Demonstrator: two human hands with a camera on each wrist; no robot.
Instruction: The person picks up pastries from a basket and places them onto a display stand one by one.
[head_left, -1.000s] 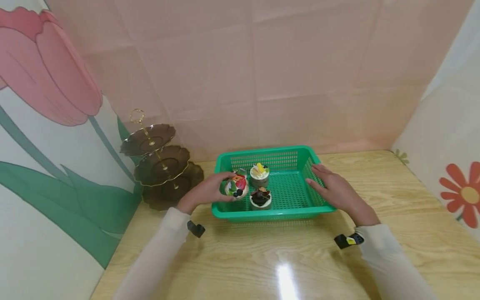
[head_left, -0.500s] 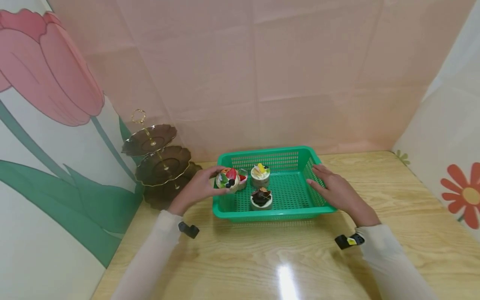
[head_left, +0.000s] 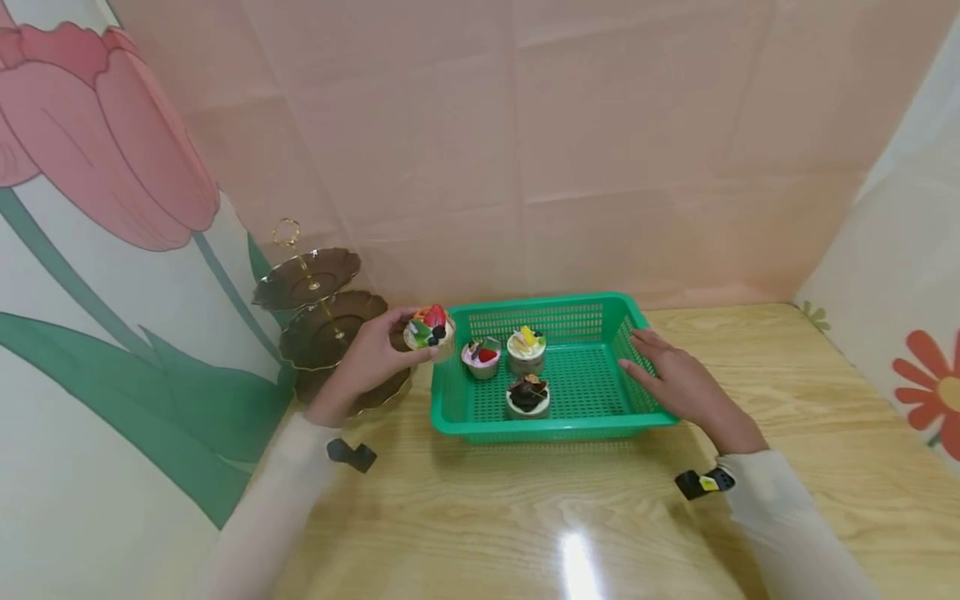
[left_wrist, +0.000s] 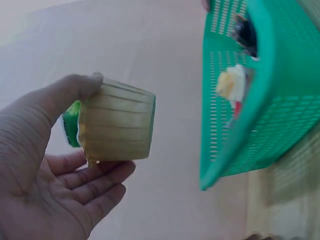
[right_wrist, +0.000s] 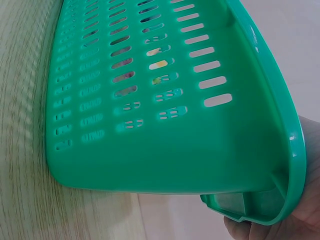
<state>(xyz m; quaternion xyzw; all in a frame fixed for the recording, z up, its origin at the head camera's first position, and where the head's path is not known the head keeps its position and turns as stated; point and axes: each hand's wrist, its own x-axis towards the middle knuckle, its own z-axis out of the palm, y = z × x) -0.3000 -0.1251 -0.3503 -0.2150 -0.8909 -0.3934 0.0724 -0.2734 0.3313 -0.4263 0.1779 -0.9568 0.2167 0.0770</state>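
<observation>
Head view: one cupcake (head_left: 431,330) was gripped by the left hand (head_left: 373,354), three others (head_left: 527,354) contained, with room toward the basket's (head_left: 555,430) three-o'clock rim, touched by the straight-fingered right hand (head_left: 684,385).

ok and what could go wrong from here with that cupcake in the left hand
The held cupcake might slip: the left hand grips its sides, leaving the base unsupported. The stand looks close to that hand, so a careless swing could knock it. The right hand is at one end of the basket, so a push might jostle the chocolate cupcake inside.
</observation>
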